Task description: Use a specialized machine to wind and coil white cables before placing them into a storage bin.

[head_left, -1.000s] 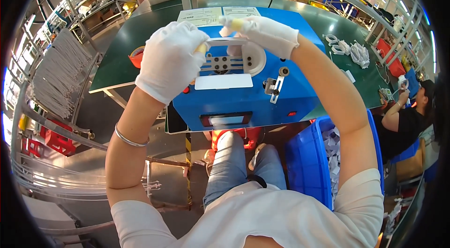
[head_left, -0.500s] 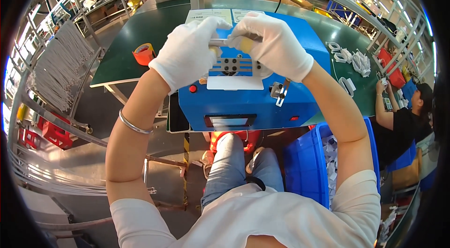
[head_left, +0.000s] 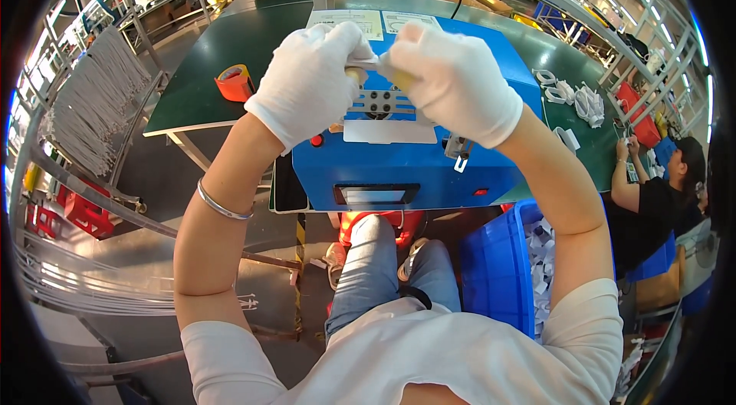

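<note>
Both my hands wear white gloves with yellowish patches at some fingertips, raised over a blue bench machine point(head_left: 307, 175). Between the thumb and fingers of my left hand point(head_left: 307, 83) is a small thin white piece point(head_left: 366, 59), mostly covered by the glove. Slightly blurred, my right hand point(head_left: 460, 87) is curled closed just right of that piece; whatever its fingers hold is hidden. Below the hands lie the machine's slotted metal fixture point(head_left: 377, 104) and a white plate point(head_left: 389, 131). A metal bracket point(head_left: 458, 149) sits below my right wrist.
An orange tape roll point(head_left: 234, 83) lies left on the green table point(head_left: 195, 91). White looped cables point(head_left: 589, 104) lie right. A blue bin point(head_left: 498, 275) of white scraps stands by my right side. A rack of white cables point(head_left: 100, 98) is left; a co-worker point(head_left: 652, 198) sits right.
My right hand has shifted a little right and its fingertips have drawn away from my left hand's. The white piece stays at the left fingers. The view has moved slightly.
</note>
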The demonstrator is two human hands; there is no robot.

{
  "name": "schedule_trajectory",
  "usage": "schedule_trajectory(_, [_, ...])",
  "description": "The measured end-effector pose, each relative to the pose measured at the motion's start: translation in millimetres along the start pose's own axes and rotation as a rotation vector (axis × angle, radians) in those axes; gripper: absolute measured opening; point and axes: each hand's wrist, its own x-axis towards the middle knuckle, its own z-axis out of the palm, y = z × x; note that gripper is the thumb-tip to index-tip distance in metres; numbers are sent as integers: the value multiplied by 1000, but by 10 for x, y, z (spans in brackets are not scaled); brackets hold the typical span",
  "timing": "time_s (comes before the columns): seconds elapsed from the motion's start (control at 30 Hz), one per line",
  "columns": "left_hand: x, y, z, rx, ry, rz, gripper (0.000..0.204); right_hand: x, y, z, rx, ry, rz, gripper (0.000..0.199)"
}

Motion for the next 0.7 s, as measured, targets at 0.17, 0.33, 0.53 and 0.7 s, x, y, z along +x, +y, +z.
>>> schedule_trajectory(0.17, [-15,-1,-12,35,56,52,12,140,232,81,723,-196,414,21])
schedule_trajectory(0.33, [-68,33,-50,10,147,88,12,139,183,122,844,-415,638,38])
schedule_trajectory(0.53, [-758,211,289,-785,312,-567,31,-205,380,142,1245,-209,507,57])
schedule_trajectory(0.7, [-757,330,350,-763,482,-393,35,-60,272,80,959,-404,508,39])
